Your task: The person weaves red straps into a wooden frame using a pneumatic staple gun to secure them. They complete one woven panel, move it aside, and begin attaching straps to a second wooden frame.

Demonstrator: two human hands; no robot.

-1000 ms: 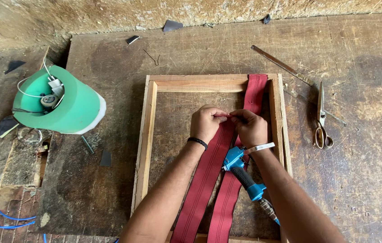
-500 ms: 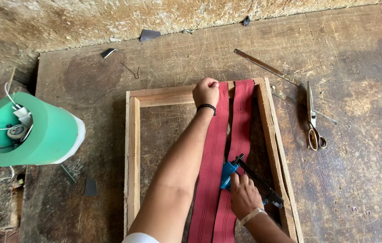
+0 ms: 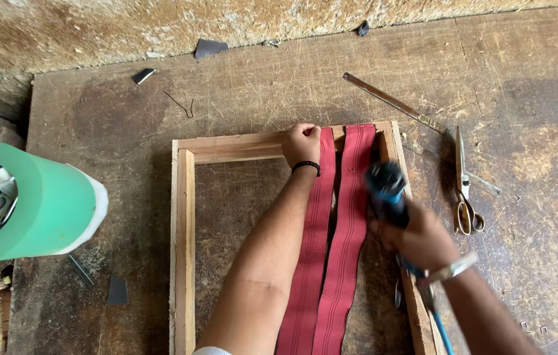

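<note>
Rough, scarred wood makes up your bench [image 3: 239,98], backed by a crumbling plaster wall, and on it lies a rectangular wooden frame [image 3: 184,230] with two red webbing straps [image 3: 331,250] running side by side from its far rail toward you.

Your left hand [image 3: 301,144] is curled into a fist over the far rail, fingers pressed together, pinning the end of the left strap down against the wood. Your right hand [image 3: 417,240] is wrapped tight around the grip of a blue air stapler [image 3: 386,187], its nose blurred and pointing toward the far end of the right strap; a blue hose trails back past your wrist.

By my reading, you are at the fastening step: the strap ends sit on the far rail, held but not visibly fixed, though I cannot tell whether any staples are in yet. The next move seems to call for a square, firm seat of the stapler nose on the webbing where it overlaps the rail, with the strap kept flat and taut and your left fingers well clear of the nose. Watch that the strap does not creep sideways toward its neighbour.

Off to the right lie scissors [image 3: 464,190] and a long metal strip [image 3: 394,104], both well apart from the frame. A green bucket [image 3: 36,210] on its side, holding cords, rests at the left edge.
</note>
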